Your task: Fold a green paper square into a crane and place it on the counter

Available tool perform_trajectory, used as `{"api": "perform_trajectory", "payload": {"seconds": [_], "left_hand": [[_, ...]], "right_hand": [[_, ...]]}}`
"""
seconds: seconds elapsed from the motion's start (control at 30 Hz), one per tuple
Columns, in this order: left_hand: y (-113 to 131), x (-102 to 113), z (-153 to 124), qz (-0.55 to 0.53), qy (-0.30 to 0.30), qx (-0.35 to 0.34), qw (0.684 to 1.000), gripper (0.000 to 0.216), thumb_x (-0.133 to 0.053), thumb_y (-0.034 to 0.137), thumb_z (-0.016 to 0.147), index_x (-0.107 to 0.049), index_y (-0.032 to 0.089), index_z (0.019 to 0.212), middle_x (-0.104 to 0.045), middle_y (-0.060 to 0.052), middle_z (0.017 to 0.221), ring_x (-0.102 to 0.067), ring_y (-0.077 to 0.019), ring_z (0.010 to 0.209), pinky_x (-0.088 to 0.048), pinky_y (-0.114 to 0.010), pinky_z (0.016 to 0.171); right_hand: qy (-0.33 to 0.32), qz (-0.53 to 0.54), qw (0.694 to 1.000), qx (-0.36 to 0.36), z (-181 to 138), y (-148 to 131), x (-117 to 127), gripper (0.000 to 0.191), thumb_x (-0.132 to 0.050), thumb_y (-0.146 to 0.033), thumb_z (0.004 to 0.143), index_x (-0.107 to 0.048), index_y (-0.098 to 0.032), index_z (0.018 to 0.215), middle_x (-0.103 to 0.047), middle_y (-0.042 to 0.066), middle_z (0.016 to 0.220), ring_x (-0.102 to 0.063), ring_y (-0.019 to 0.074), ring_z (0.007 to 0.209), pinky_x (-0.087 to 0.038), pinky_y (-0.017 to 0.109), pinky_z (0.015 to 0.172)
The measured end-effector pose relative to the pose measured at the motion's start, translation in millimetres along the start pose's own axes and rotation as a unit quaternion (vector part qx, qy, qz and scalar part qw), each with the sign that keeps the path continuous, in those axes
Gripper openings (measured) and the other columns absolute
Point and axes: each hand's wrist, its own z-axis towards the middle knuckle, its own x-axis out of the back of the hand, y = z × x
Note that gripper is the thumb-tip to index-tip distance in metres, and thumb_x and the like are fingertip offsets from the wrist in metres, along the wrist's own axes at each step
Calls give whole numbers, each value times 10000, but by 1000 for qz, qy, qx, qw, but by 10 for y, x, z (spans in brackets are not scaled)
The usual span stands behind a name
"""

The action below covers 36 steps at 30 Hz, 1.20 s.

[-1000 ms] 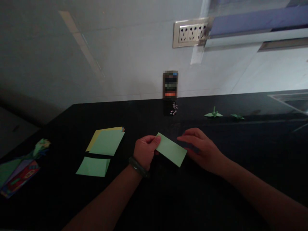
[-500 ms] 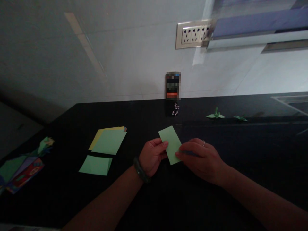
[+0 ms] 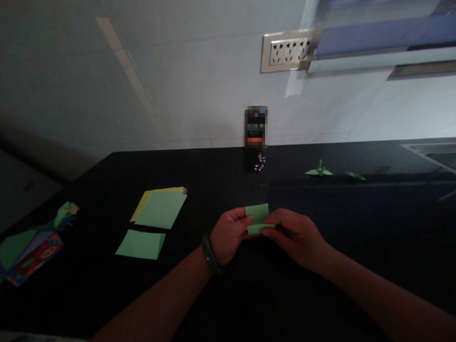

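Between my two hands is a small green sheet of paper, its near end bent up and over toward the far end. My left hand grips its left edge, thumb on top, with a dark bangle round the wrist. Thumb and fingers of my right hand pinch the bent part at the right. To the left lies a folded green paper, and beyond it a stack of paper squares, green over yellow.
Two folded green paper cranes sit at the back right of the black counter. A pixelated phone-like object leans on the wall with a bead strand before it. Colourful papers and a packet lie far left.
The green paper was flat and slanted in my hands; now it is turned straighter and its near part is folded up. Both hands have shifted slightly.
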Motion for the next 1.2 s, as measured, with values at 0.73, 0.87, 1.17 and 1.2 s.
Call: {"api": "perform_trajectory", "payload": {"seconds": [0.73,0.87,1.17,1.2], "left_hand": [[-67,-105,-77,113,-4,-37,993,265,-609,298,741,-678,152,950,-685,-69,887,-611,-169,807,-474,-290,749],[-77,-113,-75,185,25,-78,979,274,-593,311,757,-679,155,965,-692,-63,859,-612,-162,752,-483,-279,714],[-100,-77,-62,223,34,-89,970,253,-549,321,791,-691,170,936,-689,-46,815,-612,-150,724,-497,-260,686],[-97,-79,-64,227,35,-88,969,253,-548,322,793,-691,170,937,-688,-45,807,-610,-149,719,-497,-258,681]], "right_hand": [[82,94,965,-230,28,-31,-86,163,-538,-316,775,-561,-186,681,-545,-11,594,-477,106,520,-386,223,482],[77,113,964,-226,24,-47,-95,158,-537,-320,779,-564,-187,699,-550,-10,602,-484,104,514,-393,220,477],[67,135,961,-234,9,-47,-103,167,-519,-328,799,-553,-187,717,-549,-9,614,-491,105,529,-404,218,486],[66,136,960,-235,10,-42,-108,171,-521,-332,800,-554,-187,718,-548,-9,617,-491,104,530,-406,218,488]]}}
